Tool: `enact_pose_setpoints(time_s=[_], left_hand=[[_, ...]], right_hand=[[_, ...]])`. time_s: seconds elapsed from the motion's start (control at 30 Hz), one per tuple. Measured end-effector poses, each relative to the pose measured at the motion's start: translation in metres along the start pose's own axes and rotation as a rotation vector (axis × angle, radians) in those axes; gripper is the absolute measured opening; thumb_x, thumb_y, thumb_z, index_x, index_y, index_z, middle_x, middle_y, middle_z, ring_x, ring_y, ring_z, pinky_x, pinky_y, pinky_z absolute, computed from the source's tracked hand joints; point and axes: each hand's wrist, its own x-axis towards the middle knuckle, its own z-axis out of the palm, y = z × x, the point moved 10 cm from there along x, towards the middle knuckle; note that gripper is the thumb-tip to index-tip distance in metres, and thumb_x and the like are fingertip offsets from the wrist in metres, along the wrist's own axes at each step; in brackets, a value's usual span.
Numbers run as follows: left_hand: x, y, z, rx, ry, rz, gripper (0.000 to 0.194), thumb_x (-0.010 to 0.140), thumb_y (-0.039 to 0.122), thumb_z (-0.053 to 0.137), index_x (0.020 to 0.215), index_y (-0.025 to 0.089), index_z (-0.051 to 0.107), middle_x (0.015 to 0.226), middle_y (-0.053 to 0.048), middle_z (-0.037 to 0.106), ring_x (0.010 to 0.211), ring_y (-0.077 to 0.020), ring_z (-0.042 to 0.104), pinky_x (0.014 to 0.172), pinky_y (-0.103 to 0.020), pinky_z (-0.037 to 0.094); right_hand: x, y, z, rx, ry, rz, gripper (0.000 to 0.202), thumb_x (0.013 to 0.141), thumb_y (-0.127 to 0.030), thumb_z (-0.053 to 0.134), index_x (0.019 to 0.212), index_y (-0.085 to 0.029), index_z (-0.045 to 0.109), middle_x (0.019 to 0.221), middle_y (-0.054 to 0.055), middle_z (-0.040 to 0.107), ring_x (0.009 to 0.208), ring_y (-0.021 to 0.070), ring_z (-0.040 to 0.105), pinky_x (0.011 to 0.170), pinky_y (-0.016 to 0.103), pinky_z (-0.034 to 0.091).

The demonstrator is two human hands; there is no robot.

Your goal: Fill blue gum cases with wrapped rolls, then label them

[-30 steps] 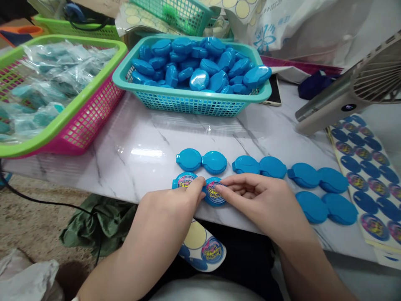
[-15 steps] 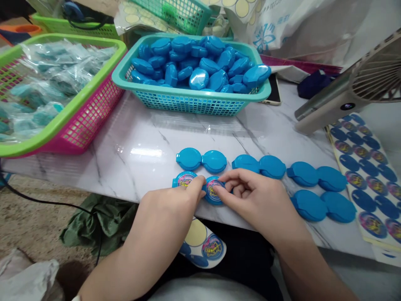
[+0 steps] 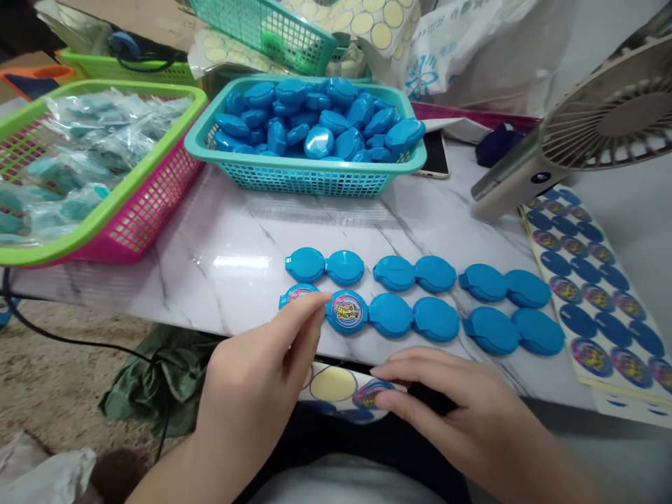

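Blue round cases lie in two rows on the marble table (image 3: 236, 308). In the front row, a case with a round printed sticker (image 3: 347, 312) sits just right of my left hand (image 3: 262, 378). That hand's thumb and forefinger are pressed together beside it, over a second stickered case (image 3: 299, 291) partly covered by the fingers; anything between them is too small to see. My right hand (image 3: 446, 399) pinches the right end of a sticker strip (image 3: 333, 385) below the table's front edge. Next to the stickered case lies a plain blue case (image 3: 391, 315).
A teal basket (image 3: 309, 175) full of blue cases stands behind the rows. At the left is a green and pink basket (image 3: 147, 203) with bagged items. A handheld fan (image 3: 514, 168), a phone (image 3: 438, 157) and sticker sheets (image 3: 593, 294) are on the right.
My right hand has left the stickered case and moved down to the sticker strip, which is now raised and tilted. The plain case it covered shows. The view has shifted slightly.
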Motion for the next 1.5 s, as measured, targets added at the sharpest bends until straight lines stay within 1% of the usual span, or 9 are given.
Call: enact_pose_setpoints(time_s=[0.2, 0.3, 0.43, 0.53, 0.6, 0.7, 0.8, 1.3, 1.5], left_hand=[[0.004, 0.032, 0.011, 0.149, -0.076, 0.158, 0.019, 0.100, 0.020, 0.062, 0.115, 0.017, 0.073, 0.069, 0.002, 0.072, 0.070, -0.0197, 0.069, 0.067, -0.031, 0.045], [0.005, 0.045, 0.021, 0.140, -0.092, 0.219, 0.018, 0.101, 0.023, 0.061, 0.107, 0.015, 0.076, 0.062, 0.002, 0.069, 0.057, -0.0187, 0.064, 0.058, -0.033, 0.041], [0.007, 0.040, 0.033, 0.216, -0.131, 0.162, 0.024, 0.103, 0.027, 0.057, 0.098, 0.018, 0.078, 0.051, 0.004, 0.060, 0.041, -0.0166, 0.056, 0.046, -0.034, 0.032], [0.011, 0.029, 0.045, 0.285, -0.224, 0.101, 0.023, 0.101, 0.030, 0.058, 0.094, 0.022, 0.078, 0.049, 0.004, 0.059, 0.039, -0.0188, 0.057, 0.043, -0.033, 0.028], [0.012, 0.027, 0.055, 0.293, -0.303, 0.108, 0.016, 0.097, 0.032, 0.064, 0.096, 0.024, 0.078, 0.051, 0.004, 0.062, 0.041, -0.0199, 0.060, 0.043, -0.032, 0.026], [0.011, 0.032, 0.070, 0.332, -0.390, 0.156, 0.015, 0.090, 0.034, 0.074, 0.102, 0.024, 0.078, 0.051, 0.003, 0.064, 0.041, -0.0215, 0.062, 0.043, -0.030, 0.022], [0.011, 0.038, 0.079, 0.373, -0.409, 0.204, 0.017, 0.089, 0.032, 0.074, 0.104, 0.024, 0.078, 0.049, 0.002, 0.064, 0.038, -0.0222, 0.060, 0.044, -0.030, 0.016], [0.020, 0.048, 0.077, 0.305, -0.383, 0.239, 0.016, 0.075, 0.013, 0.079, 0.090, 0.020, 0.079, 0.042, 0.001, 0.058, 0.032, -0.0219, 0.053, 0.046, -0.029, 0.010], [0.017, 0.046, 0.079, 0.309, -0.403, 0.229, 0.023, 0.075, 0.011, 0.079, 0.096, 0.019, 0.080, 0.044, 0.000, 0.061, 0.032, -0.0219, 0.053, 0.047, -0.029, 0.009]], right_hand=[[-0.001, 0.006, -0.012, 0.019, 0.103, 0.045, 0.019, 0.081, -0.010, 0.079, 0.086, -0.028, 0.077, 0.083, -0.012, 0.081, 0.070, 0.0058, 0.077, 0.069, 0.006, 0.055], [-0.004, 0.001, -0.014, 0.030, 0.143, -0.026, 0.020, 0.081, -0.007, 0.078, 0.090, -0.026, 0.078, 0.085, -0.009, 0.082, 0.073, 0.0068, 0.077, 0.074, 0.007, 0.056], [-0.011, -0.019, -0.024, -0.067, 0.220, -0.218, 0.022, 0.089, -0.004, 0.065, 0.092, -0.021, 0.079, 0.091, 0.001, 0.080, 0.085, 0.0116, 0.076, 0.085, 0.016, 0.058], [-0.013, -0.025, -0.033, -0.062, 0.185, -0.263, 0.029, 0.089, -0.003, 0.059, 0.082, -0.024, 0.078, 0.095, 0.003, 0.075, 0.090, 0.0131, 0.073, 0.082, 0.019, 0.059], [-0.010, -0.011, -0.044, 0.005, 0.219, -0.151, 0.024, 0.089, -0.009, 0.064, 0.079, -0.026, 0.076, 0.092, 0.000, 0.075, 0.084, 0.0116, 0.072, 0.076, 0.017, 0.059], [-0.004, 0.032, -0.057, 0.069, 0.343, 0.164, 0.003, 0.086, -0.028, 0.076, 0.085, -0.027, 0.078, 0.083, -0.001, 0.077, 0.070, 0.0129, 0.071, 0.060, 0.018, 0.057], [0.005, 0.062, -0.050, 0.100, 0.354, 0.373, 0.015, 0.080, -0.040, 0.080, 0.082, -0.025, 0.080, 0.076, 0.000, 0.078, 0.061, 0.0150, 0.068, 0.050, 0.021, 0.054], [0.027, 0.071, -0.040, 0.092, 0.279, 0.462, 0.015, 0.074, -0.037, 0.080, 0.075, -0.021, 0.080, 0.069, 0.003, 0.079, 0.056, 0.0171, 0.071, 0.049, 0.024, 0.057], [0.027, 0.071, -0.041, 0.060, 0.269, 0.473, 0.016, 0.075, -0.038, 0.079, 0.075, -0.022, 0.081, 0.070, 0.002, 0.079, 0.058, 0.0166, 0.071, 0.052, 0.023, 0.056]])
